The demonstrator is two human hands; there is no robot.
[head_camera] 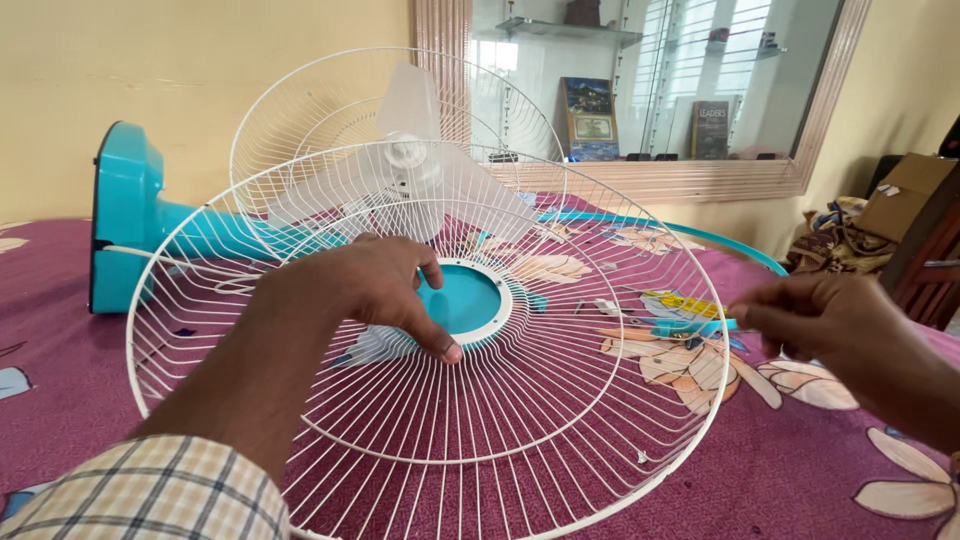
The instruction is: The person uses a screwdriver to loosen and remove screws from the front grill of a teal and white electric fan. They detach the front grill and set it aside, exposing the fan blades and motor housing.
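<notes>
Near the middle of the bed (800, 470), on its maroon floral cover, lies the white wire fan guard (440, 400), tilted up toward the camera. Left hand (370, 290) pinching the rim of the guard's teal centre cap (462, 300), grip clenched on it. Right hand (830, 325) at the guard's right rim, fingertips pinched together, on what cannot be told. Behind, toward the far edge, the teal fan body (125, 220) with clear blades (400, 150) and rear guard (300, 110). Best kept level, centre steadied, rim aligned evenly all round before pressing.
</notes>
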